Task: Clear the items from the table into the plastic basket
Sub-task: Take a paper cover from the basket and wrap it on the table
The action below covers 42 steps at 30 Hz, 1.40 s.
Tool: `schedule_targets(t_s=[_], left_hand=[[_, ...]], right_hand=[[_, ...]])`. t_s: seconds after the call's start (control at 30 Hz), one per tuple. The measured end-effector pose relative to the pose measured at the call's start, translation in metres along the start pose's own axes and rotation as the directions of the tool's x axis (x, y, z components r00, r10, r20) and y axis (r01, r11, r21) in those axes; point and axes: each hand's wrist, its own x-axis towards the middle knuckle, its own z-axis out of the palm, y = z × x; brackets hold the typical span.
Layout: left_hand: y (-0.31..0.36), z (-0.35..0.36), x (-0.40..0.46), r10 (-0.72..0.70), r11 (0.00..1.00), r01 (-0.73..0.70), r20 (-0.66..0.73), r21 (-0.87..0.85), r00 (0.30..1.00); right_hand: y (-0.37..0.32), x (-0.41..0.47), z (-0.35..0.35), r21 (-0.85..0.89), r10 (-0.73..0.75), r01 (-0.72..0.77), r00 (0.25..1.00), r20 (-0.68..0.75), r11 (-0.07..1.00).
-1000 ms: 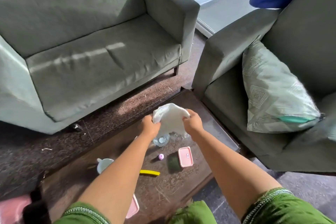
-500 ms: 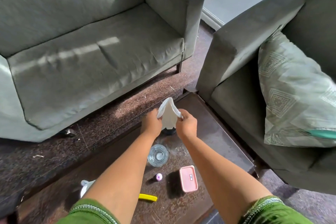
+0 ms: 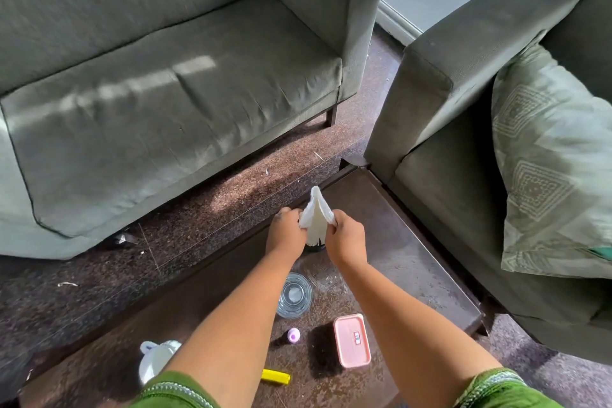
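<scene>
Table [image 3: 414, 262]: one glass [image 3: 294, 295], one pink box [image 3: 351, 340], one cloth [image 3: 316, 219]

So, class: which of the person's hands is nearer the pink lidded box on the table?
Right. The right hand is up-table of the pink lidded box; the left hand is farther left, both gripping the white cloth.

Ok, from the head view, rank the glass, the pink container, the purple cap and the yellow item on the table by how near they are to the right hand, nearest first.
Measured from the right hand, which pinches the white cloth:
1. Glass, just below it, between the forearms.
2. Pink container, nearer the viewer, under the right forearm.
3. Purple cap, left of the container; close to it in distance, so this pair is a near call.
4. Yellow item, lowest, by the left sleeve.
</scene>
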Motion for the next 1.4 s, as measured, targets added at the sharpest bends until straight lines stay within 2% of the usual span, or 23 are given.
schedule_targets(t_s=[0.1, 0.27, 0.33, 0.4, 0.47, 0.53, 0.6, 0.73, 0.87, 1.0, 1.1, 1.17, 1.3, 1.4], left_hand=[[-0.004, 0.007, 0.004, -0.075, 0.997, 0.074, -0.056, -0.011, 0.996], [-0.017, 0.017, 0.007, -0.119, 0.993, 0.119, 0.008, -0.011, 0.993], [-0.019, 0.018, 0.005, -0.064, 0.997, 0.064, -0.001, -0.043, 0.998], [-0.016, 0.015, 0.0, 0.036, 0.996, -0.043, -0.087, -0.081, 0.996], [-0.014, 0.012, -0.004, 0.15, 0.987, -0.159, -0.193, -0.029, 0.97], [-0.014, 0.009, -0.007, 0.207, 0.978, -0.2, -0.228, 0.054, 0.951], [-0.015, 0.007, -0.007, 0.17, 0.985, -0.161, -0.226, 0.059, 0.959], [-0.019, 0.007, -0.005, 0.056, 0.998, -0.051, -0.182, 0.035, 0.982], [-0.024, 0.014, 0.0, 0.125, 0.981, -0.111, -0.081, 0.16, 0.989], [-0.022, 0.011, -0.001, 0.166, 0.985, -0.158, -0.111, 0.076, 0.98], [-0.024, 0.007, -0.003, 0.218, 0.97, -0.206, -0.087, 0.128, 0.972], [-0.027, 0.006, -0.004, 0.205, 0.97, -0.196, -0.052, 0.147, 0.977], [-0.034, 0.005, -0.009, 0.205, 0.978, -0.201, -0.073, 0.062, 0.976], [-0.041, -0.001, -0.02, 0.162, 0.985, -0.157, -0.081, 0.071, 0.983]], right_hand=[[0.007, 0.004, 0.005, -0.05, -0.052, 0.051, 0.999, -0.003, 0.997], [0.019, 0.011, 0.011, -0.338, -0.127, 0.113, 0.992, -0.018, 0.934], [0.023, 0.013, 0.011, -0.282, -0.079, 0.06, 0.995, -0.058, 0.958], [0.025, 0.013, 0.009, -0.163, -0.092, 0.081, 0.994, -0.063, 0.983], [0.024, 0.011, 0.006, -0.081, -0.158, 0.15, 0.982, -0.104, 0.985], [0.022, 0.009, 0.004, -0.059, -0.202, 0.195, 0.967, -0.154, 0.979], [0.021, 0.008, 0.005, -0.103, -0.242, 0.228, 0.96, -0.142, 0.968], [0.022, 0.009, 0.012, -0.212, -0.285, 0.272, 0.958, -0.033, 0.939], [0.021, 0.012, 0.018, -0.274, -0.246, 0.245, 0.969, 0.032, 0.93], [0.021, 0.01, 0.017, -0.288, -0.266, 0.248, 0.964, -0.023, 0.925], [0.019, 0.011, 0.015, -0.266, -0.226, 0.224, 0.974, 0.025, 0.938], [0.019, 0.013, 0.013, -0.312, -0.209, 0.221, 0.975, 0.073, 0.924], [0.012, 0.01, 0.011, -0.283, -0.213, 0.2, 0.977, -0.017, 0.938], [0.006, 0.004, 0.014, -0.275, -0.141, 0.151, 0.988, 0.055, 0.95]])
